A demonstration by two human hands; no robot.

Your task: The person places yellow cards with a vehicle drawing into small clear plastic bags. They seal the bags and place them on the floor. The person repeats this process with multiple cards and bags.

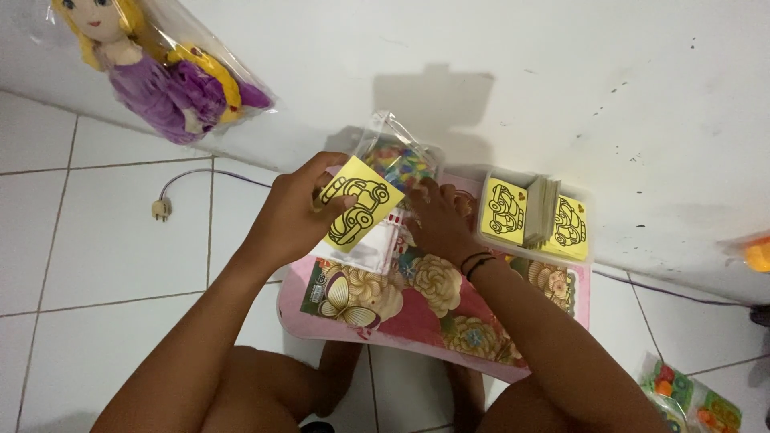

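My left hand (293,212) holds a yellow card with a black car outline (358,203) above a small pink table with a floral top (417,309). A white plastic packet (377,244) hangs just under the card by the same hand. My right hand (439,220) reaches into a clear plastic bag of colourful small pieces (397,152) at the table's far edge; its fingertips are partly hidden, so what it grips is unclear. To the right sits a clear box (533,212) filled with more yellow car cards.
A doll in a purple dress, wrapped in plastic (164,72), leans on the white wall at upper left. A plug and cord (163,208) lie on the tiled floor. A packet of colourful toys (690,401) sits at lower right. My knees are under the table.
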